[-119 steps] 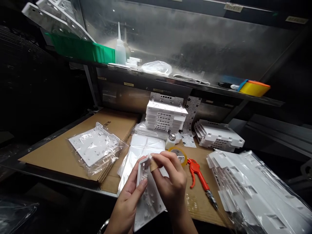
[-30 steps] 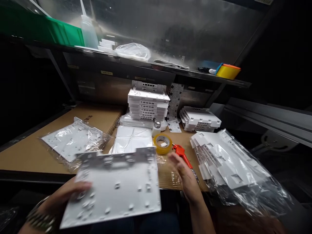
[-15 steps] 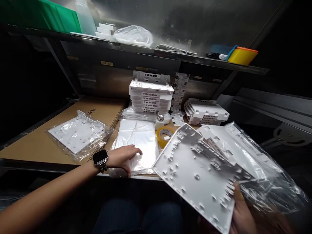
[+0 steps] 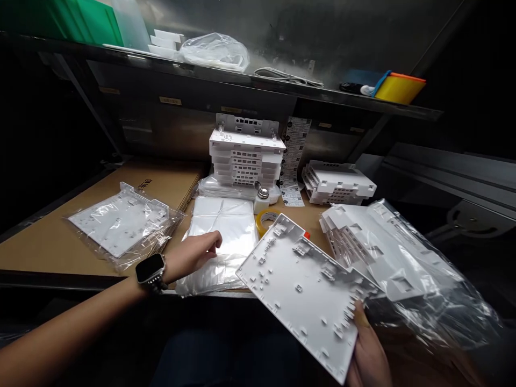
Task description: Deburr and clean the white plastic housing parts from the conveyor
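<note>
My right hand (image 4: 368, 344) grips a white plastic housing panel (image 4: 298, 306) by its right edge, thumb on the inner face. The panel is tilted over the table's front edge, its side with clips and posts facing me. My left hand (image 4: 195, 255), with a watch on the wrist, is closed at the front of a stack of clear plastic bags (image 4: 226, 220). Its fingers are curled on the top bag, whose front end is wrinkled and raised. The fingertips are partly hidden.
A bagged white panel (image 4: 121, 220) lies on flat cardboard (image 4: 40, 242) at left. Behind the bags stand stacked housings (image 4: 246, 156), a small pump bottle (image 4: 262, 199) and a tape roll (image 4: 264, 219). More housings (image 4: 341, 180) and bagged panels (image 4: 415, 258) are at right. A shelf (image 4: 226, 75) spans above.
My right hand has brought the panel leftward, closer to the bags. My left hand's fingers have curled in, and the front of the top bag has lifted. The view has shifted slightly.
</note>
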A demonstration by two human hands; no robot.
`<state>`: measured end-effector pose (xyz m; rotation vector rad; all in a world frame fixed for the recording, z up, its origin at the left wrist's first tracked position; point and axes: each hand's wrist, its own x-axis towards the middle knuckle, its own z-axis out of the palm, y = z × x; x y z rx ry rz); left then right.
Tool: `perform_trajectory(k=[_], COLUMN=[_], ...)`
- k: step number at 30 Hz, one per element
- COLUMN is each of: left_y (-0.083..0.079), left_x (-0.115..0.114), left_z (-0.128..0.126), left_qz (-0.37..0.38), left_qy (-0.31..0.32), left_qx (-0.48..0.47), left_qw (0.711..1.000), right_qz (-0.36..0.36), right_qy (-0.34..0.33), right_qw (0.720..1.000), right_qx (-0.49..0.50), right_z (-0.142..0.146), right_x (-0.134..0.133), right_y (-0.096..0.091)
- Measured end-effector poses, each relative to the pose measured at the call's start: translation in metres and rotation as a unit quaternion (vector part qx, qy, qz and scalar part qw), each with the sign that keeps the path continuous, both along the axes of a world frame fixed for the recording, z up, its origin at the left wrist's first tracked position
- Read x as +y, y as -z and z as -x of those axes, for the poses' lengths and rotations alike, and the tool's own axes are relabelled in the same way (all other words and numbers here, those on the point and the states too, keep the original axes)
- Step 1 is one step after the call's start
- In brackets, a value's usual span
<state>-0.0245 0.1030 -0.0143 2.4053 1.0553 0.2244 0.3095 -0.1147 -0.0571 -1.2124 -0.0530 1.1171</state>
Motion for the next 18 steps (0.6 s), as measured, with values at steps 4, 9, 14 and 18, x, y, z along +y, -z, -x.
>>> perform_trajectory(k=[4, 9, 14, 18], left_y=[0.008, 0.009, 0.014, 0.018], left_x=[0.01, 0.019, 0.019, 0.001], left_z=[0.003, 0.0, -0.014, -0.041], left_qz=[0.072, 0.197, 0.337, 0.343], left_qy=[-0.05, -0.059, -0.042, -0.036], left_qx=[-0.039, -0.126, -0.245, -0.317], left_qw=[0.995, 0.97, 0.908, 0.883], right_qz=[-0.011, -0.026, -0.046, -0.089], right_qy=[-0.009, -0.009, -0.104, -0.226], right_qw=[1.0, 0.999, 0.993, 0.968], right_qx=[-0.021, -0.023, 0.044, 0.067], right_z=[0.008, 0.007, 0.02, 0.066], right_x=[0.006, 0.009, 0.018, 0.043], right_y=[0.001, 0.002, 0.003, 0.003])
